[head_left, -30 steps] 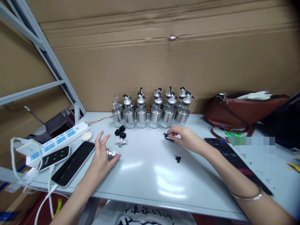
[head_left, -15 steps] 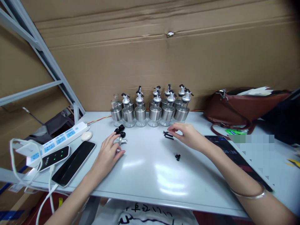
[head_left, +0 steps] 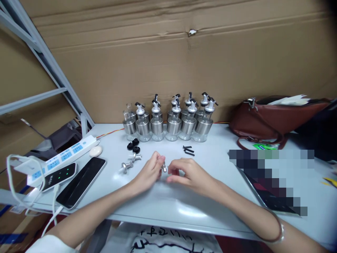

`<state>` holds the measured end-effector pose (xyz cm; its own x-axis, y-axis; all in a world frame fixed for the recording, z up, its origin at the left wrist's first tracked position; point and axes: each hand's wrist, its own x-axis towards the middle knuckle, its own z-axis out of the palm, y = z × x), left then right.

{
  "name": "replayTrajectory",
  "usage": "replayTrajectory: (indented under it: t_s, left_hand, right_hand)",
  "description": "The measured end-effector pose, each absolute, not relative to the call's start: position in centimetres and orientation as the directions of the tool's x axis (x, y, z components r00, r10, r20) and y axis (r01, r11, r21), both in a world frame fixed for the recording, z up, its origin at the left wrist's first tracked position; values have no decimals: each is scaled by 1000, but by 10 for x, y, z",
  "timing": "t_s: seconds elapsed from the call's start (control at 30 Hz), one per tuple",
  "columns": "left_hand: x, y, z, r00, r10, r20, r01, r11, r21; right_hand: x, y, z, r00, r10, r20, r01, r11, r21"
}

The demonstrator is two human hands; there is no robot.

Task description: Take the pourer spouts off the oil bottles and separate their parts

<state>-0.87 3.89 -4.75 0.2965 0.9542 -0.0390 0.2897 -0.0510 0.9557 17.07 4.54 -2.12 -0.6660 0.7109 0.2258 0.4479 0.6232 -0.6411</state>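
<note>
My left hand [head_left: 150,171] and my right hand [head_left: 187,173] meet at the middle of the white table [head_left: 168,207]. Both pinch a small silver metal spout part [head_left: 164,168] held between their fingertips. Two more silver spout parts [head_left: 131,161] lie just left of my left hand. Three black round caps [head_left: 133,144] sit behind them. A few thin black pins [head_left: 189,150] lie behind my right hand. Several glass bottles [head_left: 168,121] with steel collars and pourer tops stand in rows at the back.
A black phone [head_left: 81,181], a charging device with green lights [head_left: 58,175] and a white power strip [head_left: 63,158] lie at the left. A brown leather bag [head_left: 273,117] sits at the right by a dark tablet [head_left: 273,196]. Cardboard [head_left: 168,63] lines the back wall.
Both hands have come together at the table's middle. My left hand left the spout parts with one in its fingers; my right hand left the black pins. The small black bits near it are hidden.
</note>
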Motion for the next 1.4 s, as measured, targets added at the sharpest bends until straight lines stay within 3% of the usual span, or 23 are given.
replayTrajectory:
  t_s: [0.13, 0.37, 0.47, 0.57, 0.67, 0.77, 1.03, 1.27, 1.4]
  left_hand:
    - [-3, 33, -61, 306, 949, -68, 188, 10, 982]
    - [0, 36, -64, 367, 930, -16, -25, 28, 999]
    - [1, 36, -65, 401, 916, 25, 35, -43, 998]
    - [1, 36, -68, 435, 891, 126, 167, -218, 962]
    - [0, 35, -69, 534, 794, 289, 248, -475, 844]
    - [-1, 36, -67, 667, 674, 318, 239, -597, 765]
    - [-3, 37, -61, 698, 650, 301, 245, -612, 752]
    - [-12, 35, -60, 705, 666, 243, 285, -581, 762]
    - [-11, 33, -59, 721, 655, 226, 295, -586, 755]
  right_hand:
    - [167, 43, -29, -555, 803, 215, 503, 530, -682]
    - [177, 55, -23, -510, 825, 243, 527, 523, -669]
    - [183, 58, -16, -514, 829, 220, 517, 504, -692]
    - [190, 62, -11, -569, 800, 188, 488, 513, -707]
    - [197, 67, -9, -635, 762, 129, 452, 501, -738]
    - [200, 70, -10, -667, 737, 108, 421, 493, -762]
    - [208, 70, -2, -674, 734, 85, 442, 493, -750]
    - [244, 84, 0, -682, 704, -198, 655, 467, -593]
    - [249, 87, -3, -663, 698, -270, 697, 443, -564]
